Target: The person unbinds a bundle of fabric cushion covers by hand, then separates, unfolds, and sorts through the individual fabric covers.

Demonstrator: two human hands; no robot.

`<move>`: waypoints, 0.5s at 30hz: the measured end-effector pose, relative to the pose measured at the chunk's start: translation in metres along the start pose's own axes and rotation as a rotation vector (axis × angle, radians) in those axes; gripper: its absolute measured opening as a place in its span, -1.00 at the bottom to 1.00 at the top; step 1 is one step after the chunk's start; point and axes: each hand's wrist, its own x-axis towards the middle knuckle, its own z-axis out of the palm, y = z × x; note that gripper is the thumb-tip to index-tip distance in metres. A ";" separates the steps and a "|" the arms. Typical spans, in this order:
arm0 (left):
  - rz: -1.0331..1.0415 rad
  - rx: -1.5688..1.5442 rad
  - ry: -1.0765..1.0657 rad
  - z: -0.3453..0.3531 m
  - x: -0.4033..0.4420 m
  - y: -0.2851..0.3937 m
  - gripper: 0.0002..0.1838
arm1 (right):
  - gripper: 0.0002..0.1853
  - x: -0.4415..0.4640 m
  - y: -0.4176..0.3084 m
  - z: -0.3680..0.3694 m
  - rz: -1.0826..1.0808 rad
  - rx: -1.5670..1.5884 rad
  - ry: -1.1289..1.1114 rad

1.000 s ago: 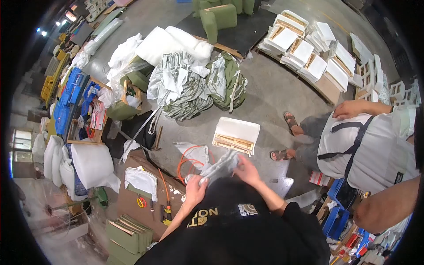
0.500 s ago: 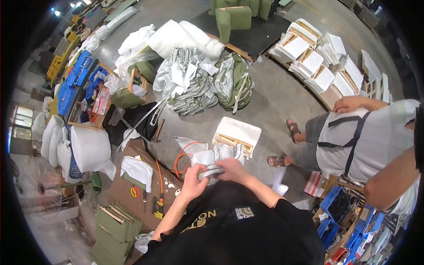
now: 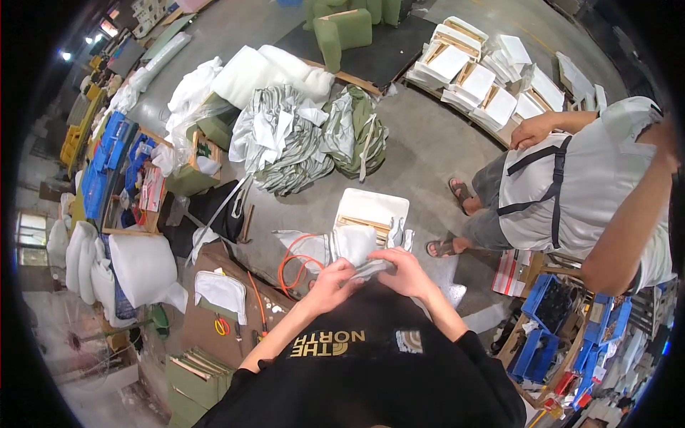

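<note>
Both hands are on the pale cloth [image 3: 354,245], gathered at the chest of the black shirt [image 3: 342,385]: the left hand [image 3: 335,287] pinches the near edge on its side, and the right hand [image 3: 402,271] grips the folds opposite. Just past the cloth, partly hidden by it, is a white panel [image 3: 376,204] with wooden slats. An orange hose [image 3: 283,269] curls to the left of the cloth. On the brown worktop [image 3: 227,257] further left are a white piece with a green edge [image 3: 220,294] and scissors [image 3: 222,326]. Out ahead, a heap of grey-green fabric [image 3: 285,165] sits on the floor [image 3: 421,157]. Over to the right stands a co-worker [image 3: 596,192] in a light top, near stacked white panels [image 3: 457,64].
</note>
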 end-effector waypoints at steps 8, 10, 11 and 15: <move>-0.118 0.048 -0.016 0.009 -0.014 -0.001 -0.78 | -0.67 -0.004 0.012 0.009 -0.022 -0.117 -0.086; -0.098 0.122 0.018 0.004 -0.015 0.002 -0.78 | -0.68 0.000 0.013 0.013 -0.072 -0.153 -0.092; -0.124 0.135 0.035 0.003 -0.017 0.003 -0.78 | -0.68 0.003 0.014 0.016 -0.098 -0.134 -0.081; -0.118 0.254 0.134 0.002 -0.025 0.004 -0.77 | -0.70 0.006 0.013 0.024 -0.028 0.036 -0.061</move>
